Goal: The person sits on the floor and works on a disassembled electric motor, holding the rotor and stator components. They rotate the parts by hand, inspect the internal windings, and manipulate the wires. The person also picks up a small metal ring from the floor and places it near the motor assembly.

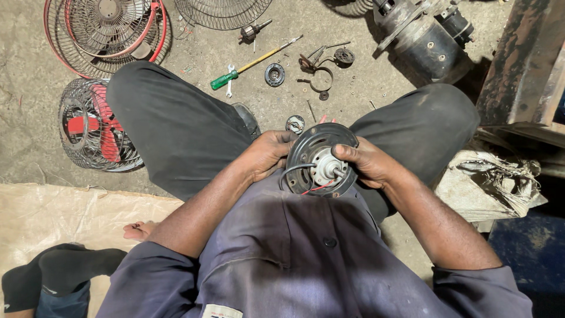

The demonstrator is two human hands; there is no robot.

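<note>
Fingers (pixel 352 154) of the right hand (pixel 369 163) curl over the fan motor (pixel 321 160) rim; left hand (pixel 266 154) clasps the opposite edge, motor above the lap. Red and black wires (pixel 312 187) trail below; possibly pinched, view unclear. Risk: a tug snaps a lead; small parts near the screwdriver (pixel 254 61) scatter.

View, single: head camera, worn on my head, facing steeply down over my chest and lap. Range: close to my two hands, left grip (pixel 268 154) and right grip (pixel 368 162), at frame centre on the round dark metal motor housing (pixel 318 160). Upper frame: grey concrete floor (pixel 194 53) just beyond my knees. No second view; nothing shared.
</note>
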